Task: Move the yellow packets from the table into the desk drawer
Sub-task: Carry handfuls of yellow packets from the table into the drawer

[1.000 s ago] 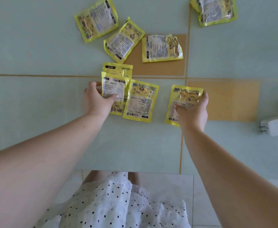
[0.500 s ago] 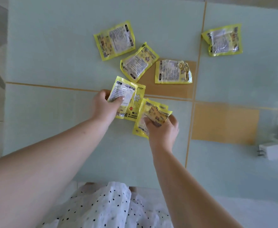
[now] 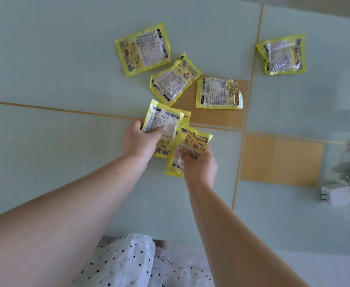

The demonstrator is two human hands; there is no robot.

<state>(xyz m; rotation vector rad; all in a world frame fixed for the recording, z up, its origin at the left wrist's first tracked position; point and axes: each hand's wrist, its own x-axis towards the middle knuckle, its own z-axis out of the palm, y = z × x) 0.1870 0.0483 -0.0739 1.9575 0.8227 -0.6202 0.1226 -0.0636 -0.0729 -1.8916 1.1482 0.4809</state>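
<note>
— Yellow packets (image 3: 171, 83), four lying loose on the table (image 3: 66, 162) farther out: three clustered near the middle, one (image 3: 281, 55) well apart at far right.

— And nearer in, being gathered by both hands?

— Yes. Left hand (image 3: 138, 141) pinching a small stack (image 3: 161, 125), thumb pressing on top, fingers curled beneath (looking like two packets, maybe more, count not certain). Right hand (image 3: 199, 164) gripping another bunch (image 3: 190, 146), fingers curled round the lower part, its near edge overlapping the left stack.

— Drawer?

— Not showing anywhere. Only the glass top, a white charger (image 3: 335, 193) and some blurred clutter at the right edge, and a dotted white garment (image 3: 128, 266) below.

— So, judging the step: collecting, not yet carrying.

— Agreed. Doing it well probably meaning merging the two bunches into one hand, squaring the edges, keeping the thumb firmly across the top (slick foil, likely sliding apart otherwise).

— Then freeing the other hand for the loose ones?

— Likely so: starting with the nearest of the cluster, just beyond the left stack, leaving the far right one for last. Avoiding overfilling one grip; possibly needing a free hand for the drawer too.
</note>
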